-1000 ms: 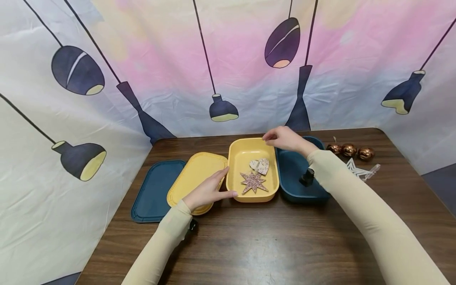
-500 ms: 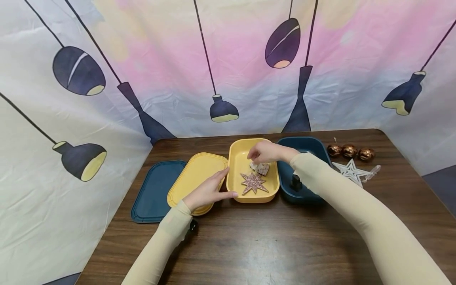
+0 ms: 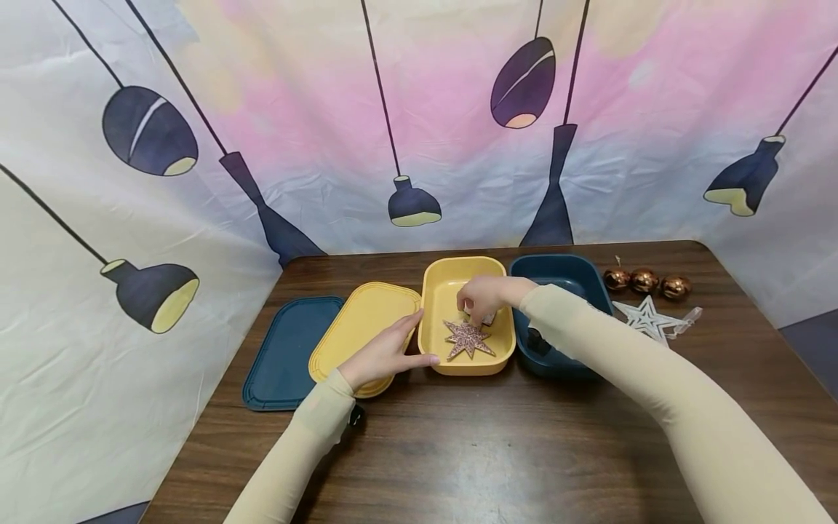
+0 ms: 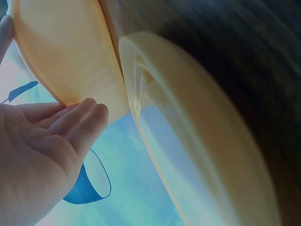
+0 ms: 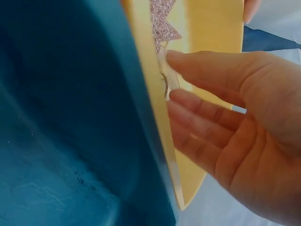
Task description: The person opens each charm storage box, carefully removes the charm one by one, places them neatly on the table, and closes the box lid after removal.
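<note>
Yellow box (image 3: 447, 280) | left fingers (image 3: 405, 325) apart at edge | right fingers (image 5: 203, 111) apart inside (far end roomy)

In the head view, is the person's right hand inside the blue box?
No, the right hand is in the yellow box, while its sleeve crosses over the blue box.

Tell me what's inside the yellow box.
A glittery pink star lies in the yellow box; beyond it, the right hand covers most of a pale ornament, hiding its shape.
</note>
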Action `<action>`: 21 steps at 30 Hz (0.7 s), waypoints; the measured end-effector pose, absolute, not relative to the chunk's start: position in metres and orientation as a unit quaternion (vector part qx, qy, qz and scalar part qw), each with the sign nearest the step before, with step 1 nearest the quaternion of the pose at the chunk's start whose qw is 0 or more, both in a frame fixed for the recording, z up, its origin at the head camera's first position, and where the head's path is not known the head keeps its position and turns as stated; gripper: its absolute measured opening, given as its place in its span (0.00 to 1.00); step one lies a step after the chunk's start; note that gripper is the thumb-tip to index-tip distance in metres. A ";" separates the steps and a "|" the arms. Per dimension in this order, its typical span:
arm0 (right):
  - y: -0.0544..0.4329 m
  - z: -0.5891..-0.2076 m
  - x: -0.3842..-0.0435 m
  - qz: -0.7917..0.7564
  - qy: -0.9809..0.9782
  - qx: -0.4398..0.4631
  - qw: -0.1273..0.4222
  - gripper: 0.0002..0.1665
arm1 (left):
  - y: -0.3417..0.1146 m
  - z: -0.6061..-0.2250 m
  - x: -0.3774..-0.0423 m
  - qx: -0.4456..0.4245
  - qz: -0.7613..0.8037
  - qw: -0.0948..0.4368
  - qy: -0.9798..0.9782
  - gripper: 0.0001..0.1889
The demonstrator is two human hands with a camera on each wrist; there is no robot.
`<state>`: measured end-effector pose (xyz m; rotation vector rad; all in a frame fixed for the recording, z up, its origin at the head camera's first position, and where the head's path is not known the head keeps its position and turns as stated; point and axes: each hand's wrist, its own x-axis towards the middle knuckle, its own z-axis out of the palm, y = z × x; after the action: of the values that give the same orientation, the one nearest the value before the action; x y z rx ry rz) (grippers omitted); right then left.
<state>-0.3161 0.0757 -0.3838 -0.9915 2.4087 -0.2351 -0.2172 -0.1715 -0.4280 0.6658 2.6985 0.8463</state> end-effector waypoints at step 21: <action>0.061 -0.391 -0.315 -0.066 0.880 -0.402 0.244 0.20 | -0.171 -0.428 -0.218 0.232 0.296 0.115 0.919 0.54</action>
<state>-0.3153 0.0609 -0.3911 -1.0974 2.4045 -0.1795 -0.2178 -0.1711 -0.4281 0.6793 2.6942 0.8683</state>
